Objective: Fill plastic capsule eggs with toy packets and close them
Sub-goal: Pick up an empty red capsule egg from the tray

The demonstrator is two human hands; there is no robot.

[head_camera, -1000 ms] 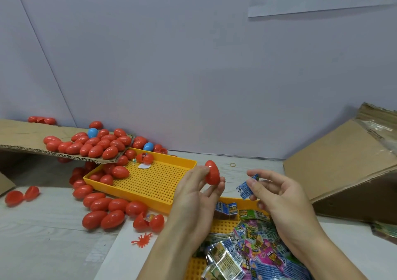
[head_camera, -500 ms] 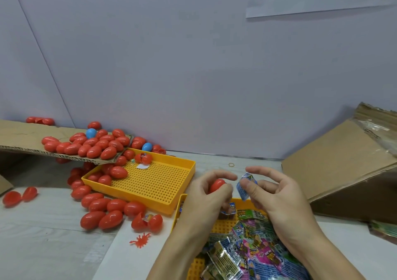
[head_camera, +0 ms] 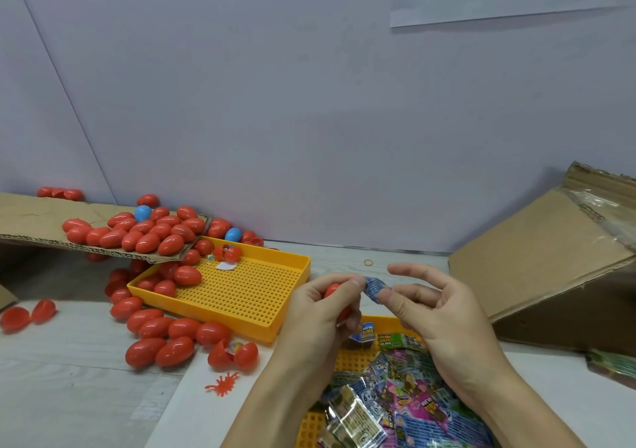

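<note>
Now the left hand (head_camera: 315, 310) grips one red capsule egg (head_camera: 332, 290); the right hand (head_camera: 437, 313) pinches one blue toy packet (head_camera: 373, 288) against it. Two yellow trays (head_camera: 241, 292), two blue eggs (head_camera: 142, 213) visible.

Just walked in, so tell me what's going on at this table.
A person is stuffing toy packets into plastic capsule eggs. The left hand holds a red egg, and the right hand pinches a small blue packet right at it. Whether the packet has entered the egg cannot be told. More packets fill the near yellow tray. Many closed red eggs lie on the table beside the far yellow tray and on a cardboard flap.
</note>
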